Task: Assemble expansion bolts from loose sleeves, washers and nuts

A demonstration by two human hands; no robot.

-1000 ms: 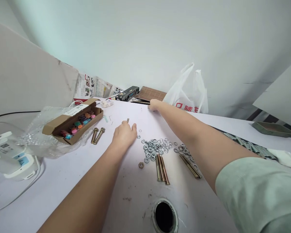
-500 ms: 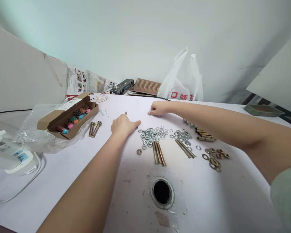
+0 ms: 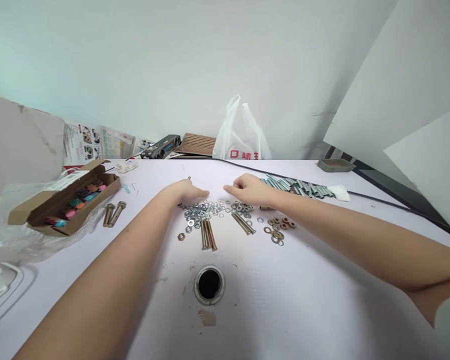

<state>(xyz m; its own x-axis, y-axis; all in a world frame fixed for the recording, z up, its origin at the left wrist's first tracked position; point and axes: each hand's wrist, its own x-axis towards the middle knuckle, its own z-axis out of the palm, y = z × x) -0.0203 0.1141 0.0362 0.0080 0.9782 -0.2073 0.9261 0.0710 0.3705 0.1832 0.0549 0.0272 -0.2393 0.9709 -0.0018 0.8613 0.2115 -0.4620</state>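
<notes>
I am holding a thin bolt in my left hand; its tip is poking up past my knuckles, and my fingers are curled around the rest while the forefinger is stretching out toward my other hand. My right hand is pinching something small between thumb and forefinger, too small for me to name. Both hands are resting on the white surface, close together but not touching.

Just below my left hand, the silver washers are lying in a loose scatter, and below them three long bolts are lying side by side. I judge that a careless sweep of either wrist could be pushing washers around, and the open hole nearer to me than the bolts could be swallowing anything that rolls. Beneath my right forearm, the brass nuts are sitting where the arm could be dragging them. Small pinched parts are also slipping easily.
</notes>
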